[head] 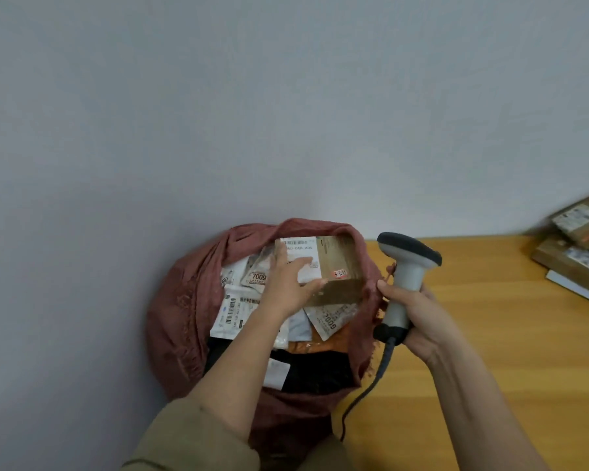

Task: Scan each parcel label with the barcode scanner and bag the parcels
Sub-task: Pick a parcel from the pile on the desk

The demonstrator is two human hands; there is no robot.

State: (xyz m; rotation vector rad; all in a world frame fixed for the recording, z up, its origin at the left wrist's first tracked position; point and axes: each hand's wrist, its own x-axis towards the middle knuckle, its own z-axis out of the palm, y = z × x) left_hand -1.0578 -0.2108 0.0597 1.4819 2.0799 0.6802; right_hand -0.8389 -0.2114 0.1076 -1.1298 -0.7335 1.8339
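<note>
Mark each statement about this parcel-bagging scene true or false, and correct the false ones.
1. The right hand holds the barcode scanner by its handle. True.
2. The left hand rests on a cardboard box inside the red sack. True.
3. The sack holds only that one box. False: several labelled parcels lie in it.
4. The scanner is cordless. False: a cable runs from its handle.
5. Boxes sit on the wooden table at the right. True.
</note>
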